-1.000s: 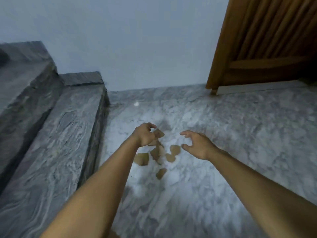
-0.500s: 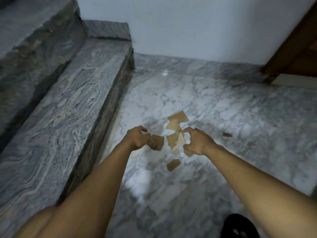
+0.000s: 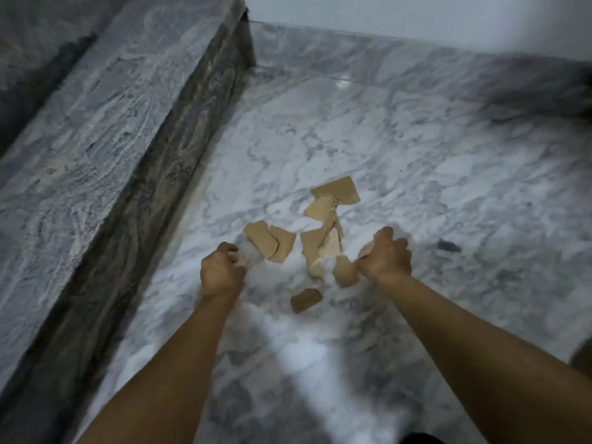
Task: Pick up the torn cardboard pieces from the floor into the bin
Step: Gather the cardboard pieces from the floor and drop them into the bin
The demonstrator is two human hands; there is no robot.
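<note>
Several torn brown cardboard pieces lie scattered on the marble floor (image 3: 448, 155). A large piece (image 3: 338, 190) is farthest away, a pair of pieces (image 3: 270, 241) sits left of centre, a small heap (image 3: 320, 241) is in the middle, and one small piece (image 3: 306, 299) is nearest to me. My left hand (image 3: 221, 272) is curled shut just left of the pair, with nothing visible in it. My right hand (image 3: 386, 254) is closed with its fingertips pinching the edge of a cardboard piece (image 3: 344, 270). No bin is in view.
A grey stone step (image 3: 112, 123) rises along the left, its dark riser (image 3: 166, 187) close to the pieces. A white wall (image 3: 416, 17) closes the far side. A small dark speck (image 3: 448, 246) lies to the right of my right hand. Something dark (image 3: 416, 439) shows at the bottom edge.
The view has tilted down and moved closer to the floor. My right hand has closed on a piece. My left hand has pulled slightly away from the left pair.
</note>
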